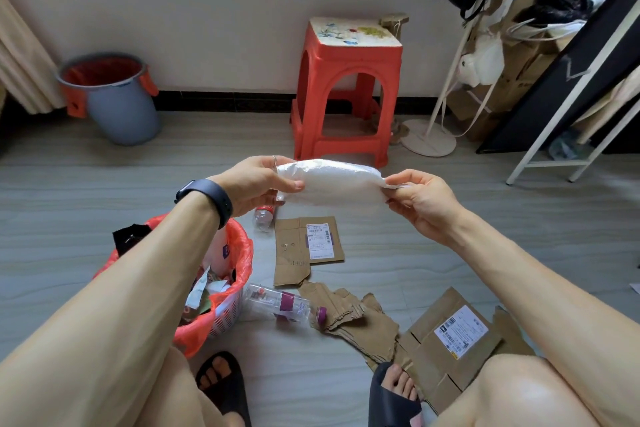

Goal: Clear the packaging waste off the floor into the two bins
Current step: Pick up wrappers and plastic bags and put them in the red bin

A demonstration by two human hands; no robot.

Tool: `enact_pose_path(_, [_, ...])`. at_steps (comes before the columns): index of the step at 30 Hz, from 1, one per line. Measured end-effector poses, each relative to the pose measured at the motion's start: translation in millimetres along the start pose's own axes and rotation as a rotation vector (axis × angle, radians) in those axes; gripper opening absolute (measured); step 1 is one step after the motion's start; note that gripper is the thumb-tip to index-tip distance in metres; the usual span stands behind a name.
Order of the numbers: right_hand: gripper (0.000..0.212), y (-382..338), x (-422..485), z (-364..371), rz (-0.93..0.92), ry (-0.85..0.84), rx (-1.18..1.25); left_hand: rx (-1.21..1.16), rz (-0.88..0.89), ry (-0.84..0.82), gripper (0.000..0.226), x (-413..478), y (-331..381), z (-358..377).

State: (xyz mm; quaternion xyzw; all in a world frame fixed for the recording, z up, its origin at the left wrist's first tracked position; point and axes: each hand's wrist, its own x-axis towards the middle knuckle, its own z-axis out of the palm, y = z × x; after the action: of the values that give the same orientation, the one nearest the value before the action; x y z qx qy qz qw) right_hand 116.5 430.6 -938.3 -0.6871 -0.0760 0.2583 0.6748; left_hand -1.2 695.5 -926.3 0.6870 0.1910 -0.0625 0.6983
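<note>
A white bubble-wrap pouch (332, 184) is stretched in the air between both hands. My left hand (256, 184) grips its left end and my right hand (420, 199) pinches its right end. Below them on the floor lie a flat cardboard piece with a label (311, 246), a clear bottle with a purple label (284, 305), a small clear bottle (264, 217), torn cardboard (360, 319) and a labelled cardboard sheet (450, 340). A basket bin with a red liner (239, 253) stands under my left forearm, holding waste. A grey bin with a red liner (114, 97) stands by the wall at far left.
A red plastic stool (346, 90) stands against the wall behind the hands. A white stand base (429, 140), stacked boxes and a dark board (568, 73) crowd the right side. A curtain (20, 55) hangs at far left. My sandalled feet are at the bottom edge.
</note>
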Motion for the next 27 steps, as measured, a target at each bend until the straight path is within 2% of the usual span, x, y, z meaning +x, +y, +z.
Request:
enact_pose_path(2, [0.024,3.2,0.9,-1.2,-0.023,0.006,-0.101,-0.012,0.054,0.089,0.038,0.0,3.1,2.3])
enact_pose_path(4, [0.026,6.1,2.2,-4.6,-0.058,-0.028,-0.427,0.017,0.092,0.159,0.039,0.7,3.9,3.5])
enact_pose_path(6, [0.028,5.9,-2.3,-2.1,-0.055,-0.128,-0.772,0.193,0.095,0.181,0.039,0.9,1.0,3.2])
enact_pose_path(8, [0.032,4.7,-7.4,4.9,-0.09,-0.161,-0.911,0.476,0.093,0.153,0.035,0.3,-2.4,4.0])
enact_pose_path(9, [0.035,3.8,-8.8,10.0,-0.137,-0.133,-0.92,0.577,0.087,0.141,0.033,-0.8,-2.9,5.4])
enact_pose_path(11, [0.044,1.7,-11.8,21.6,-0.203,-0.109,-0.874,0.632,0.086,0.103,0.032,-3.8,-0.1,10.6])
enact_pose_path(15, [0.046,4.4,-15.7,41.1,-0.224,-0.245,-0.841,0.653,0.159,-0.005,0.035,-8.5,9.7,26.3])
enact_pose_path(18, [0.049,5.1,-17.2,48.1,-0.246,-0.279,-0.759,0.621,0.194,-0.035,0.035,-12.4,12.6,34.9])
enact_pose_path(21, [0.049,2.7,-21.6,58.0,-0.255,-0.279,-0.683,0.543,0.202,-0.025,0.037,-13.4,13.0,31.6])
enact_pose_path(24, [0.044,4.2,-18.9,66.7,-0.304,-0.233,-0.733,0.504,0.216,-0.004,0.039,-14.3,10.4,28.4])
enact_pose_path(27, [0.038,4.0,-15.2,75.6,-0.34,-0.222,-0.755,0.505,0.249,0.093,0.041,-19.0,11.7,28.4])
